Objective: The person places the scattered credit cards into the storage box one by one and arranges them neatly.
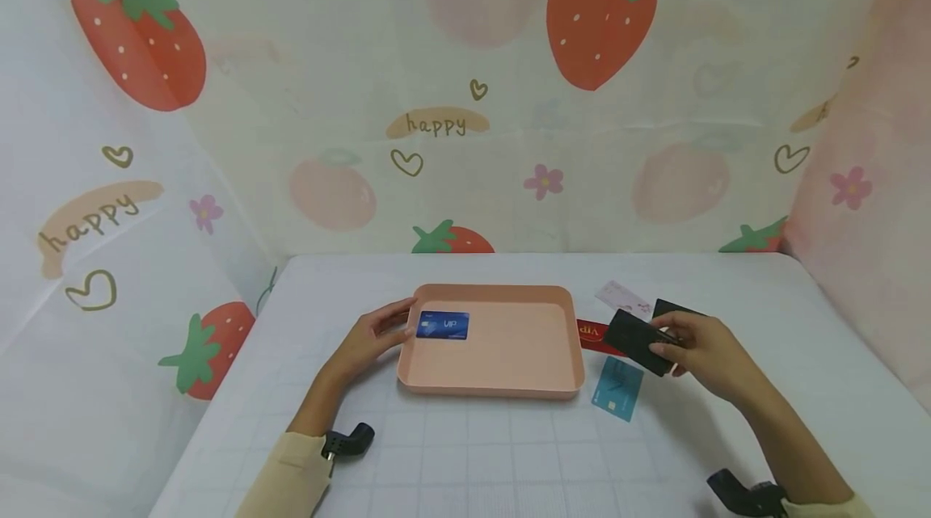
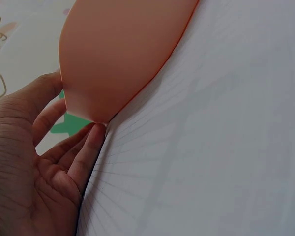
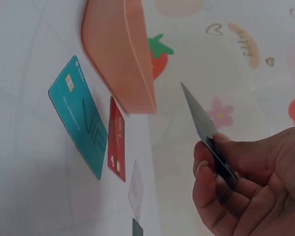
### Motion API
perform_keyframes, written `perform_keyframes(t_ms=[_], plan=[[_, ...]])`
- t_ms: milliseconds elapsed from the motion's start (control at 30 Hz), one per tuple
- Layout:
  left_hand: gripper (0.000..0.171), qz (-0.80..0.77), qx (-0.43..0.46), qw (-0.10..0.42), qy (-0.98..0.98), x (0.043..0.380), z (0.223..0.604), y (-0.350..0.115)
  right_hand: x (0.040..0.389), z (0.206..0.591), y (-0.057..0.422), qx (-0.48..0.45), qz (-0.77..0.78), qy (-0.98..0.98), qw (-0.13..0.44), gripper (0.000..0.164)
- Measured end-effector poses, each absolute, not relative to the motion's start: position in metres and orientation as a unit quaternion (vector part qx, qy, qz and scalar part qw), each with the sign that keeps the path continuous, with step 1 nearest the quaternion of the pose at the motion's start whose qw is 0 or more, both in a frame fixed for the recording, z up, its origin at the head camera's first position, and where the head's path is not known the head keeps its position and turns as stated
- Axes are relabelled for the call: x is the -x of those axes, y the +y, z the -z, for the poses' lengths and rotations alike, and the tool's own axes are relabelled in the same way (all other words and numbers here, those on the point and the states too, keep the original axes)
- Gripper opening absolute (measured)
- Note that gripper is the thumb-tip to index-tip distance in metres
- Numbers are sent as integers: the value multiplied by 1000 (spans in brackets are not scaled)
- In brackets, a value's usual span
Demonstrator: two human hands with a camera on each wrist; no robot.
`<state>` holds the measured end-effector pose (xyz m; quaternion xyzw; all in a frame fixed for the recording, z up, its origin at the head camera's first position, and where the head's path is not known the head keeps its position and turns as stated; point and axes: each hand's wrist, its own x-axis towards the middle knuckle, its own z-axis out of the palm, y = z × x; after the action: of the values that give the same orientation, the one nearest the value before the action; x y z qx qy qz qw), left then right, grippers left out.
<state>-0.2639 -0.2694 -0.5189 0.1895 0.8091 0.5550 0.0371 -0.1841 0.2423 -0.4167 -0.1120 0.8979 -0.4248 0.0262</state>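
Observation:
In the head view a shallow pink tray (image 1: 502, 376) lies on the white table, with a blue VIP card (image 1: 451, 326) inside at its left. My left hand (image 1: 371, 340) touches the tray's left side with its fingertips; the left wrist view shows them against the outer wall. My right hand (image 1: 701, 352) pinches a black card (image 1: 636, 340) between thumb and fingers, raised above the table and tilted. Under it lies a red VIP card (image 1: 591, 334), partly covered. A teal card (image 1: 618, 389) lies nearer me. Another black card (image 1: 672, 308) is partly hidden behind the right hand.
A pale pink patterned card (image 1: 624, 298) lies behind the red one, right of the tray. Strawberry-printed cloth (image 1: 509, 203) hangs behind the table and at both sides. The tray's raised rim stands between its inside and the loose cards.

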Motion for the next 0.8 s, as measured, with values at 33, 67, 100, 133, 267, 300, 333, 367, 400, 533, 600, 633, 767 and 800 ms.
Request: perform_keyframes(t_ms=[33,67,100,133,267,300,333,367,400,533,600,633,767,800], plan=[[59,-556,-189,38,809,264,519,-269,185,416,241,113,425,898,26,34],[59,-556,-190,38,808,264,518,-269,185,416,240,114,425,897,25,34],[59,-556,-191,37,808,264,518,-269,186,415,238,115,426,897,25,34],[59,-555,-193,37,808,264,518,-269,186,414,237,117,426,897,24,34],[59,-556,-198,32,807,265,518,-269,189,410,232,129,423,897,23,33],[60,-557,-197,32,806,265,518,-269,190,409,230,132,421,897,23,33],[60,-558,-197,33,806,265,517,-269,191,408,229,135,419,898,23,32],[60,-558,-195,33,806,265,516,-269,192,407,228,137,417,898,23,32],[60,-559,-194,35,805,264,514,-268,193,406,226,139,415,899,23,32],[59,-558,-193,39,806,260,505,-265,197,404,222,145,416,897,29,32],[59,-556,-199,36,806,260,507,-265,198,404,219,149,419,895,30,32],[59,-557,-200,36,805,261,509,-266,199,404,218,152,421,894,30,32],[59,-560,-198,38,804,258,507,-266,201,404,212,162,426,890,31,32],[59,-563,-195,41,802,256,504,-265,201,404,210,162,427,889,33,31]])
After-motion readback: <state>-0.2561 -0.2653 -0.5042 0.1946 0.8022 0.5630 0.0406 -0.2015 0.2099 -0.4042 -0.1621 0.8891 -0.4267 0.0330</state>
